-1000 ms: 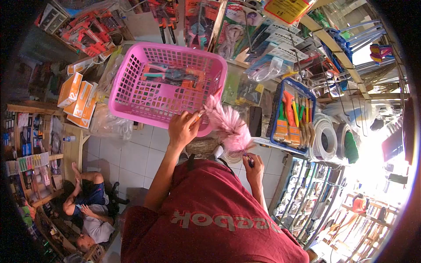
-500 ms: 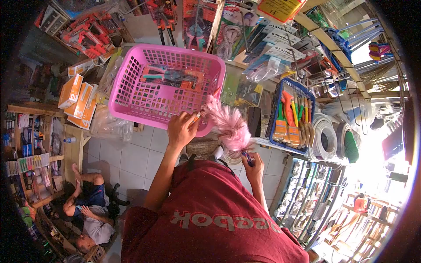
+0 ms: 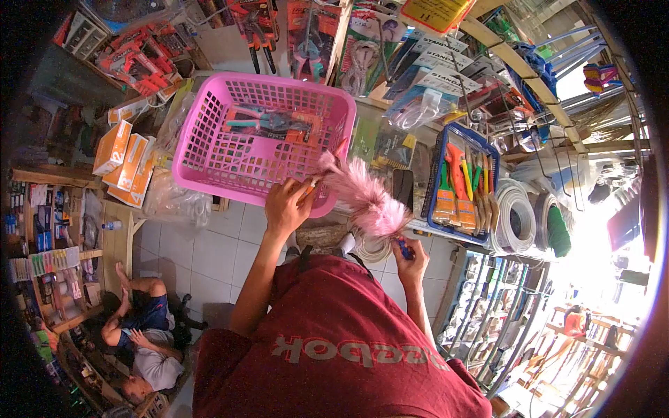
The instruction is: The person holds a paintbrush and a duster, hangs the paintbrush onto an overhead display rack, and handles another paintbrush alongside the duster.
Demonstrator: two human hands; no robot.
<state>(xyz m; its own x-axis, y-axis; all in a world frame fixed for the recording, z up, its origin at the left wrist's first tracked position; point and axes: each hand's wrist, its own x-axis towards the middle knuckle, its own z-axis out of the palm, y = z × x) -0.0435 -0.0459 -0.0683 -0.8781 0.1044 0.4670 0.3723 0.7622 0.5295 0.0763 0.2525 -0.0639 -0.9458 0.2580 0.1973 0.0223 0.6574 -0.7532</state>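
Note:
A pink plastic basket [image 3: 261, 187] holds packaged pliers [image 3: 268, 124] with teal handles. At its near rim is my left hand [image 3: 289, 205], fingers closed, with a cigarette [image 3: 313, 184] between them. My right hand [image 3: 411, 260] grips the blue handle of a pink feather duster [image 3: 368, 200]. The duster's fluffy head slants up to the left, and its tip lies against the basket's right side.
A blue basket [image 3: 433, 206] of paint brushes stands right of a dark phone [image 3: 402, 188]. Orange boxes [image 3: 129, 164] are at the left. Cable coils [image 3: 513, 217] sit at the right. A seated person [image 3: 155, 366] is at the lower left.
My right hand has shifted slightly right with the duster, whose fluffy part has moved a little against the basket's side. My left hand has hardly moved.

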